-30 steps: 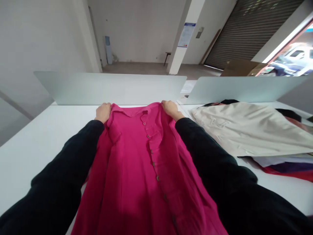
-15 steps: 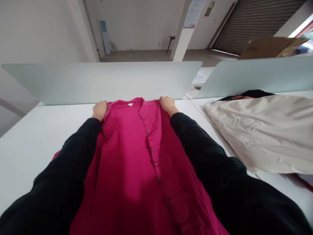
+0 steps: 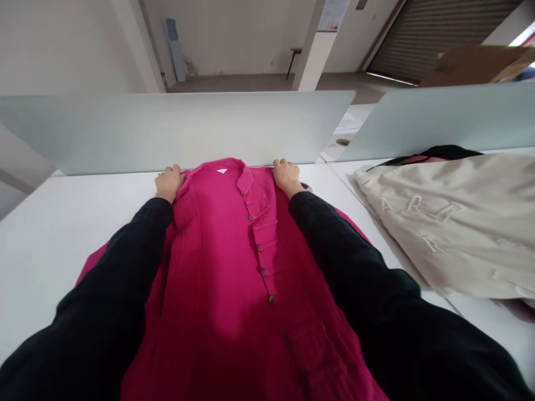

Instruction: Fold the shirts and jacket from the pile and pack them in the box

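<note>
A bright pink button-up shirt [image 3: 225, 250] lies spread on the white table, its front open and its collar toward the far edge. A small white label shows inside the collar, and dark buttons run down the right front panel. My left hand [image 3: 168, 182] grips the left shoulder of the shirt with closed fingers. At the opposite shoulder, my right hand [image 3: 286, 177] is closed on the cloth too. Both my dark sleeves cover parts of the shirt's sides, and its lower end runs out of view.
A frosted glass divider [image 3: 200, 133] stands along the table's far edge, with a second divider [image 3: 443, 120] to its right. Cream fabric with raised letters [image 3: 451, 217] lies on the right over darker cloth. Behind the dividers are a cardboard box [image 3: 472, 67] and a water dispenser [image 3: 178, 55].
Both hands still hold the shoulders. The shirt now lies flatter, and a bit of its right sleeve shows beyond my right forearm. The view has shifted slightly.
</note>
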A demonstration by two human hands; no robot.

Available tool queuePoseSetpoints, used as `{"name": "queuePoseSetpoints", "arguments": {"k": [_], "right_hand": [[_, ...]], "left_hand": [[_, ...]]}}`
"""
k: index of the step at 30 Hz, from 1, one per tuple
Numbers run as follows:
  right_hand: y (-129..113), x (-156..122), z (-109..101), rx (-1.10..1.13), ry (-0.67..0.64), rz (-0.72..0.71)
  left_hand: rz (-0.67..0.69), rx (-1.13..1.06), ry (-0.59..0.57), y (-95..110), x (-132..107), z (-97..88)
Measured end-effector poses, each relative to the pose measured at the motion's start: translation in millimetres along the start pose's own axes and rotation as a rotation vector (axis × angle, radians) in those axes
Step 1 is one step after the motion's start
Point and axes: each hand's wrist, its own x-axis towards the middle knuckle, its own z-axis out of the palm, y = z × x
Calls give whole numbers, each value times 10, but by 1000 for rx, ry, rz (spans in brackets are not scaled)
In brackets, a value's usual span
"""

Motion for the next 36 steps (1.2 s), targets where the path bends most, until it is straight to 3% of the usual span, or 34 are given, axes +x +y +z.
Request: {"name": "queuePoseSetpoints", "arguments": {"k": [6, 10, 13, 16, 22, 25, 29, 32, 36], "right_hand": [[-17, -535, -331, -11, 93, -245], [-163, -1210, -587, 32, 78, -485], [-290, -1734, -691, 117, 43, -711], [-354, -2102, -717, 170, -38, -858], [-393, -2245, -814, 120, -192, -790], [-596, -2194, -947, 200, -176, -724], [-1129, -2130, -1080, 361, -145, -649], [-1596, -2107, -1074, 457, -138, -578], [-2073, -2115, -945, 468, -195, -484]], "left_hand": [[42, -78, -37, -305, -336, -201], [133, -112, -110, -616, -896, -299], [261, -52, -32, -826, -1540, -342], [376, -30, 60, -941, -2337, -418], [366, -207, 59, -787, -4025, -558], [266, -266, 18, -622, -4628, -523], [100, -276, -7, -435, -5015, -474], [33, -218, -40, -345, -5098, -475], [70, -160, -45, -317, -5113, -444]]}}
